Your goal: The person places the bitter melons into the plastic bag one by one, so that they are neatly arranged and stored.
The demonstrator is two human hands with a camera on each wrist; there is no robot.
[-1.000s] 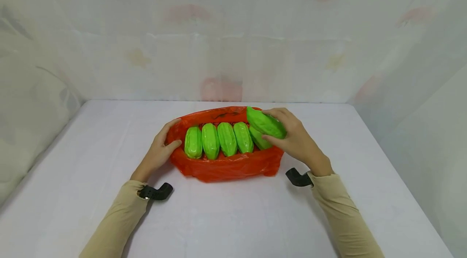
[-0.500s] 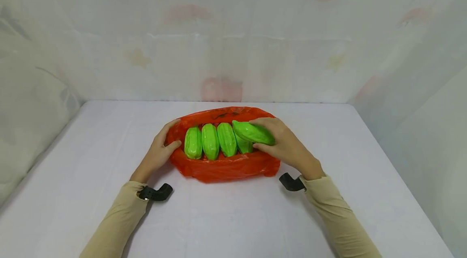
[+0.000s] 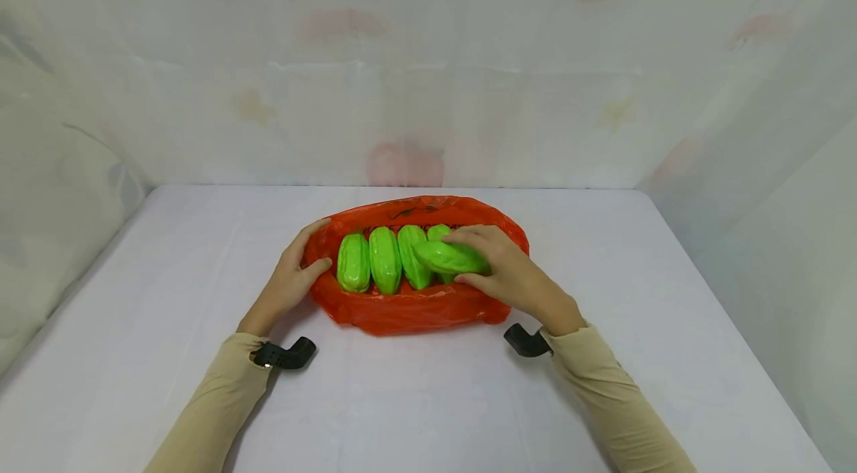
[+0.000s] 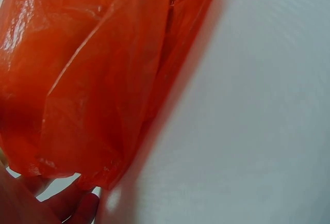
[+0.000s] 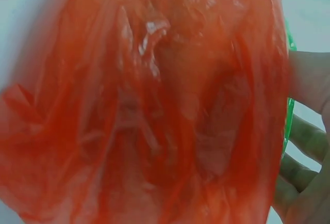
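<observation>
A red plastic bag [image 3: 402,313] lies with its mouth spread wide on the table. Inside, several bright green ribbed star fruits [image 3: 385,259] stand side by side in a row. At the bag's left end my left hand [image 3: 291,272] grips the rim between thumb and fingers; the left wrist view shows its fingertips [image 4: 85,208] beside the red plastic. My right hand [image 3: 505,268] holds another star fruit [image 3: 445,257] between thumb and fingers, over the row's right end, covering part of the fruits there. In the right wrist view the bag [image 5: 154,105] hides most of that fruit.
A white cloth covers the table [image 3: 402,406]. Behind it hangs a pale patterned curtain [image 3: 535,123]. Each wrist wears a black camera mount, the left one [image 3: 288,354] and the right one [image 3: 525,341] both close over the table.
My right hand has moved left and slightly nearer with its star fruit, from the bag's right rim to over the row. The bag's right end now shows. My left hand stays put.
</observation>
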